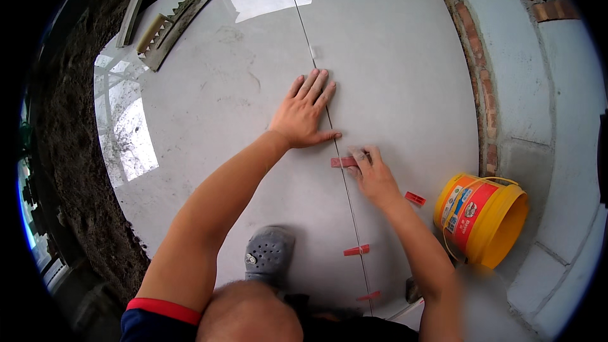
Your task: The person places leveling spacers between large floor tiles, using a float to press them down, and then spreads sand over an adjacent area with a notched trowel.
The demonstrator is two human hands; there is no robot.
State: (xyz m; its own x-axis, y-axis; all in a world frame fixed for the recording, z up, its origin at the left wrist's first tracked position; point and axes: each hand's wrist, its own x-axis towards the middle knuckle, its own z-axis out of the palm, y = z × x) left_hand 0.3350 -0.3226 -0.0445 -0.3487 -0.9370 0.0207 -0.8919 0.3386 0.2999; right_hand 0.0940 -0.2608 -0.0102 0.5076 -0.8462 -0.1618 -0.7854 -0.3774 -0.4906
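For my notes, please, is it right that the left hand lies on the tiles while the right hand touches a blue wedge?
Almost: the head view shows the right hand touching a red wedge, not blue; the left hand lies on the tiles.

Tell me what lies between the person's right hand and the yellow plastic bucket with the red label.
In the head view, a small red plastic wedge lies on the glossy grey tile between the right hand and bucket.

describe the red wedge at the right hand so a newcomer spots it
On the pale tile floor, find the thin dark joint. Just below the left hand in the picture, a red wedge lies across it. Unlike the other red wedges, this one has the right hand on its right end.
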